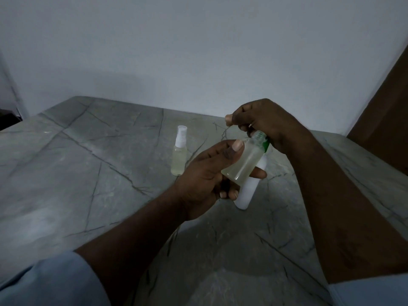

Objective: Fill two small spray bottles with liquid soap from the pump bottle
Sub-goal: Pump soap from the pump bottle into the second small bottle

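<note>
My left hand (pixel 205 173) grips a small clear open bottle (pixel 244 161), tilted, its threaded neck up against the pump. A little pale yellow liquid lies in its lower end. Just behind it stands the white pump bottle (pixel 248 192) with a green collar (pixel 266 147). My right hand (pixel 269 122) is curled over the pump bottle's top and hides the pump head. To the left, a second small spray bottle (pixel 180 154) stands upright on the table with its white sprayer on, filled with pale yellow liquid.
Everything is on a grey marble-patterned table (pixel 88 173) set against a plain pale wall (pixel 198 51). A brown panel (pixel 384 102) rises at the right edge. Pale blue sleeves show at the bottom corners.
</note>
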{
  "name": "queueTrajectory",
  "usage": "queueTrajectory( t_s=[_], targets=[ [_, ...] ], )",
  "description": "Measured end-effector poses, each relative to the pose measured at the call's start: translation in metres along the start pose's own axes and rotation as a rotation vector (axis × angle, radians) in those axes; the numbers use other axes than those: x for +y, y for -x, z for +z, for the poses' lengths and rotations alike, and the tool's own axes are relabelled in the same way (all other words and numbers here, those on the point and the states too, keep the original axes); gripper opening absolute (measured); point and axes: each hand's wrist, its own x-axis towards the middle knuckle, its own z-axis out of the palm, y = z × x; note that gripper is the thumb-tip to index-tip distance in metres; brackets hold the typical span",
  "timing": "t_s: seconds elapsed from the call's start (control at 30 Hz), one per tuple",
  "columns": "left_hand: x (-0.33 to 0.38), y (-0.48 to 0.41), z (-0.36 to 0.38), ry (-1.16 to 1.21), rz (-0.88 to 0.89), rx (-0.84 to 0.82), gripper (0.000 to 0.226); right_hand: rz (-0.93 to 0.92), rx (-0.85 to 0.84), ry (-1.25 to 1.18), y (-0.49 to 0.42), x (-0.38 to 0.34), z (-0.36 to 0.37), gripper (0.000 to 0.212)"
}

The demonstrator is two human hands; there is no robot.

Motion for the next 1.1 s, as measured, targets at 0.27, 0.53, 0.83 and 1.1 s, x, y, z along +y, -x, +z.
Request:
queueTrajectory(
  t_s=[0.27, 0.53, 0.83, 1.1],
  targets=[
    [0.0006, -0.0003, 0.0027, 0.004, -0.021, 0.015, 0.039, -0.024, 0.045, -0.016, -0.0008, 0.0011, 0.0001, 0.030],
    [0.0016, -0.0007, 0.0027, 0.029, -0.016, 0.019, 0.043, -0.069, 0.052, -0.006, -0.0026, 0.0003, -0.0023, 0.029],
    [-0.0024, -0.0013, 0.0008, 0.017, -0.006, 0.012, 0.051, -0.035, 0.013, -0.039, -0.0005, 0.0026, 0.0013, 0.031],
    [-0.0013, -0.0022, 0.0019, 0.065, 0.006, 0.000, 0.049, -0.087, 0.065, -0.036, 0.0032, -0.0033, -0.0041, 0.027]
  ],
)
